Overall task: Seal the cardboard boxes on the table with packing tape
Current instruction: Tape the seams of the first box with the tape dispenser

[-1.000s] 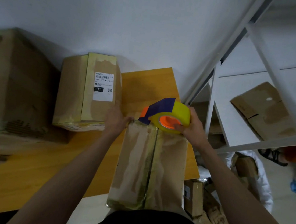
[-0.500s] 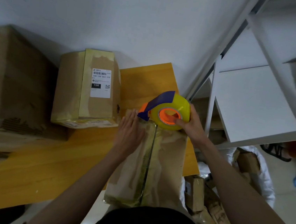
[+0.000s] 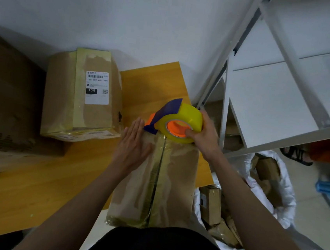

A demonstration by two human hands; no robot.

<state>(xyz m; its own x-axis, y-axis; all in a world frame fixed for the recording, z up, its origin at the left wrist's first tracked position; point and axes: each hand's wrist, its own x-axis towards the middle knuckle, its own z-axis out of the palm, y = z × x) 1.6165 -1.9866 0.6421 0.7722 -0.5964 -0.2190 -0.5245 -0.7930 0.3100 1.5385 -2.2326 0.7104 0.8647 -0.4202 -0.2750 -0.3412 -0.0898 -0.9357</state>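
Counting two hands, three boxes

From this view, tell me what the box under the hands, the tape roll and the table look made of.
Box: brown cardboard, matte, with glossy clear tape strips. Tape roll: shiny yellowish plastic film on an orange core, probably plastic. Table: orange-brown wood or wood-look laminate, smooth with faint grain.
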